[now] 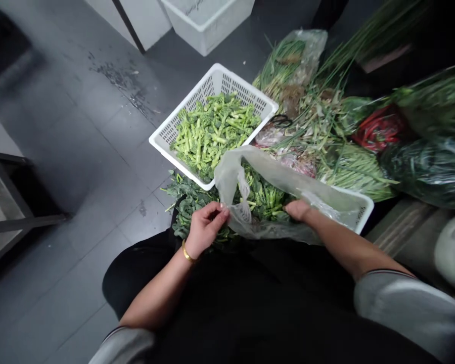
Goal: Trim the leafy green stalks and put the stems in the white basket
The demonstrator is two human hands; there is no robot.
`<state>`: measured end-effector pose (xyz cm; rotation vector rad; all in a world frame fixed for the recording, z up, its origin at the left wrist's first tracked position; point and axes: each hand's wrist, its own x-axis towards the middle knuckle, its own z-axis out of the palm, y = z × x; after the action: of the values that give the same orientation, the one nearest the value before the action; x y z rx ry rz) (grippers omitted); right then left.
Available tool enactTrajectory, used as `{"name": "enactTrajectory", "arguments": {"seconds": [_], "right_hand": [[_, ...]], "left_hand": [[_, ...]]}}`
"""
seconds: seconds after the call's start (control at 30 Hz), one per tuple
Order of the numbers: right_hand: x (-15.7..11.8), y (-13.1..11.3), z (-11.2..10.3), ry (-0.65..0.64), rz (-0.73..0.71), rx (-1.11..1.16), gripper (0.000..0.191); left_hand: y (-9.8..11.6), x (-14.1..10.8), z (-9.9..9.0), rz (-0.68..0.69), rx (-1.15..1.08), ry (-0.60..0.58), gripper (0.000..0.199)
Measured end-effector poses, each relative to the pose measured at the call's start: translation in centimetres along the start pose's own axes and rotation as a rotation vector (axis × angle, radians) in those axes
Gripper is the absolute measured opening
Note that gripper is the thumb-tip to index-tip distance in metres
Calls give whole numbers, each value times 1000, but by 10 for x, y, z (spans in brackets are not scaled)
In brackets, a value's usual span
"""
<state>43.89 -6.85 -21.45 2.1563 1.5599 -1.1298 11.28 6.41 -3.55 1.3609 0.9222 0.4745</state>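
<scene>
My left hand (207, 227), wearing a gold bracelet (187, 251), pinches the rim of a clear plastic bag (227, 174) between thumb and fingers. Inside the bag's mouth are leafy green broccoli stalks (267, 199). My right hand (299, 209) reaches into the bag from the right, its fingers curled at the stalk ends and partly hidden by greens and plastic. Just beyond the bag, a white slotted basket (185, 103) holds many cut pieces of thin-stemmed broccoli (212, 131). Dark trimmed leaves (191, 207) lie beneath, beside my left hand.
Black-handled scissors (281, 121) rest among spring onions (322, 119) right of the basket. Farther right lie bagged green beans (356, 169) and red chillies (381, 129). Another white basket (352, 202) sits partly under the bag. A white tub (205, 30) stands on the tiled floor (87, 167).
</scene>
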Motion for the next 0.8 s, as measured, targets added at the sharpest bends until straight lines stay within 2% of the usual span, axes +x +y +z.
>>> {"name": "enactTrajectory", "arguments": {"seconds": [0.1, 0.17, 0.23, 0.33, 0.4, 0.5, 0.53, 0.6, 0.67, 0.73, 0.8], "right_hand": [[-16, -14, -40, 43, -20, 122, 3], [-35, -25, -64, 107, -47, 225, 9], [-57, -35, -84, 184, -64, 310, 15], [-95, -52, -109, 299, -75, 396, 25], [-122, -68, -127, 385, -64, 501, 27], [-163, -102, -156, 516, -86, 816, 24], [-177, -115, -164, 538, -119, 929, 24], [-202, -143, -176, 531, -204, 1099, 24], [-222, -169, -179, 488, -274, 1229, 25], [-235, -195, -174, 425, -306, 1336, 24], [-239, -219, -164, 354, -329, 1400, 21]], "left_hand": [[1, 1, -6, 78, 142, -11, 27], [8, -3, -14, 177, 285, 75, 23], [21, -14, -22, 303, 403, 201, 32], [42, -43, -27, 421, 409, 306, 39], [52, -63, -21, 437, 334, 245, 32], [54, -85, -6, 375, 274, -53, 28], [52, -87, -1, 360, 287, -112, 31], [49, -87, 8, 388, 337, -87, 47], [49, -82, 14, 493, 373, 12, 84], [52, -76, 19, 592, 360, 12, 118], [54, -72, 21, 605, 295, -22, 134]]}}
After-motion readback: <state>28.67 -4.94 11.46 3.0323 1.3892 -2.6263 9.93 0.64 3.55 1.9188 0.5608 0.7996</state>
